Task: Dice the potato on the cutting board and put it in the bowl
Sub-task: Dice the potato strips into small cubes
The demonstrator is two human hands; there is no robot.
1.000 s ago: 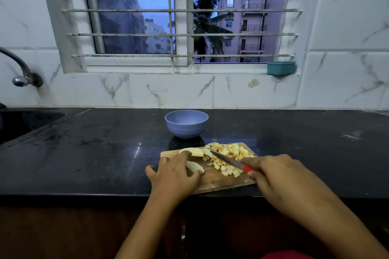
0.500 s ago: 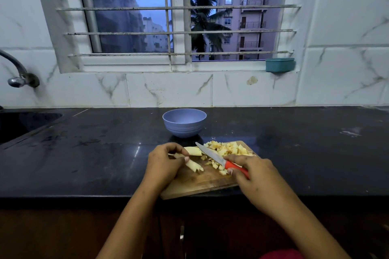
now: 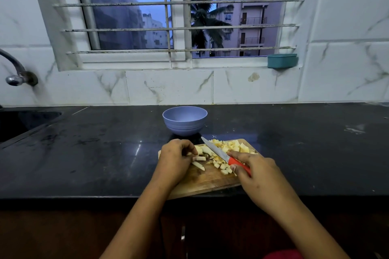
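- Head camera view, looking down at a black counter (image 3: pixel 105 153) under a barred window; a wooden cutting board (image 3: pixel 202 181) lay at lower centre of the frame.
- Left hand (image 3: pixel 175 159) sat on the board's left part, its fingers curled down onto the potato strips (image 3: pixel 201 158) and pinning them together. A second earlier it had rested lower on the board, nearer the front edge; it had since moved up onto the strips.
- Right hand (image 3: pixel 259 176), right of centre, gripped the red handle of the knife (image 3: pixel 216 150) with fingers wrapped round it. The blade slanted toward the upper left, between the strips and the diced pile. A second earlier it had lain further to the right, among the dice.
- Diced potato (image 3: pixel 233 147) was heaped on the board's far right corner, with loose cubes trailing toward the knife handle.
- Lilac bowl (image 3: pixel 184 121) stood just beyond the board, at centre frame; its inside was not visible from this angle.
- Judgement: the strips looked lined up for crosswise cuts, so dicing seemed mostly done, with this last bunch left and nothing yet seen going into the bowl.
- Risk, as a guess: the left fingertips sat close to the blade.
- Elsewhere: a tap (image 3: pixel 14 69) and sink (image 3: pixel 21 122) at the left edge, and a teal container (image 3: pixel 282 60) on the window sill at upper right.
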